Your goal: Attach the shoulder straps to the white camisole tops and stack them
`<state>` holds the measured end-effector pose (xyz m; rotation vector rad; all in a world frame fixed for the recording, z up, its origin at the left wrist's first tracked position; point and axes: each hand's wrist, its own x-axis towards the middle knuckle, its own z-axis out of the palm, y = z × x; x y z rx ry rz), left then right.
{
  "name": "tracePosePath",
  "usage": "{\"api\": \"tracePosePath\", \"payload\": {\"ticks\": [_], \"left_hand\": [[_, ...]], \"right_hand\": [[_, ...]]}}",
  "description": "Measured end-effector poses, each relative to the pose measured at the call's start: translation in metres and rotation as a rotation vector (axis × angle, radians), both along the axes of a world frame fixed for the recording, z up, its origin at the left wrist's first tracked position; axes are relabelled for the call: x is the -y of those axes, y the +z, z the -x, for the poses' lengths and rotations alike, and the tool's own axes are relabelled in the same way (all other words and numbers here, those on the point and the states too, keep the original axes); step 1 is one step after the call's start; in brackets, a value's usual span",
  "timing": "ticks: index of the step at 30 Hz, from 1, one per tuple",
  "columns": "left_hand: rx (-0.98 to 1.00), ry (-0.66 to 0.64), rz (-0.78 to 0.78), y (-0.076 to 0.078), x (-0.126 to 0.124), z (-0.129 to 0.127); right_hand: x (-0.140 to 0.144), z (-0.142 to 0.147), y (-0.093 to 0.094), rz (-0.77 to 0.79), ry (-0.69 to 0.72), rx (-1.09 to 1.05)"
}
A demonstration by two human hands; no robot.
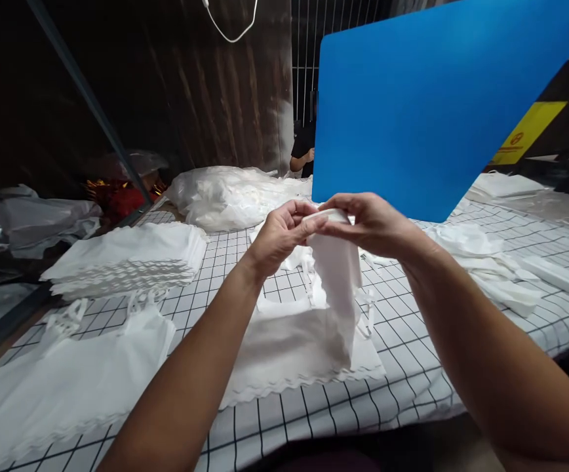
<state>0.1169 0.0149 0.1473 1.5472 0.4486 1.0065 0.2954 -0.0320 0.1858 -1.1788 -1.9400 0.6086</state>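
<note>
My left hand [282, 233] and my right hand [370, 223] meet above the table and pinch the top edge of a small white cloth bag [336, 282], which hangs down between them. Under it lies a flat pile of white bags with scalloped edges [289, 357] on the checked tablecloth [402, 367]. Thin white strings dangle beside the held bag.
A stack of folded white bags [132, 259] sits at the left, more flat white bags [68, 380] near the front left. A plastic sack of white goods [225, 193] lies behind. A blue board [427, 98] stands at the back right, loose white pieces [486, 262] beside it. A person [304, 151] is far behind.
</note>
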Motion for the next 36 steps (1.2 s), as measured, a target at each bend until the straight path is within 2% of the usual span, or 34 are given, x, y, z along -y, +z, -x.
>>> {"api": "tracePosePath", "payload": {"ticks": [3, 6, 9, 13, 16, 18, 20, 22, 24, 27, 30, 33, 36], "left_hand": [[-0.025, -0.066, 0.13, -0.039, 0.013, -0.006], [-0.134, -0.179, 0.169, -0.078, 0.028, -0.009], [-0.197, -0.175, 0.139, -0.096, 0.034, -0.006], [-0.237, -0.148, 0.134, -0.102, 0.029, 0.009], [-0.223, -0.091, 0.171, -0.107, 0.029, 0.017], [-0.157, -0.062, 0.174, -0.113, 0.037, 0.016], [-0.146, -0.063, 0.118, -0.118, 0.051, 0.006], [-0.217, -0.033, 0.03, -0.123, 0.07, -0.012], [-0.286, 0.047, -0.024, -0.127, 0.09, -0.032], [-0.285, 0.182, -0.055, -0.13, 0.114, -0.058], [-0.233, 0.251, -0.049, -0.133, 0.122, -0.067], [-0.209, 0.212, 0.011, -0.132, 0.115, -0.053], [-0.132, 0.223, 0.136, -0.116, 0.097, -0.015]], "right_hand": [[-0.004, -0.003, 0.006, -0.071, -0.091, -0.069], [-0.005, -0.006, 0.013, -0.213, -0.175, -0.14], [-0.004, -0.011, 0.022, -0.332, -0.185, -0.216], [-0.008, -0.027, 0.035, -0.474, -0.144, -0.359], [-0.008, -0.036, 0.042, -0.62, -0.253, -0.374], [-0.003, -0.034, 0.045, -0.628, -0.315, -0.352], [0.003, -0.028, 0.046, -0.561, -0.285, -0.326], [0.01, -0.019, 0.048, -0.537, -0.257, -0.295], [0.014, -0.013, 0.05, -0.596, -0.328, -0.245], [0.017, -0.01, 0.054, -0.717, -0.498, -0.162], [0.019, -0.014, 0.058, -0.752, -0.53, -0.14], [0.025, -0.022, 0.064, -0.806, -0.49, -0.206], [0.042, -0.031, 0.076, -0.78, -0.45, -0.276]]}}
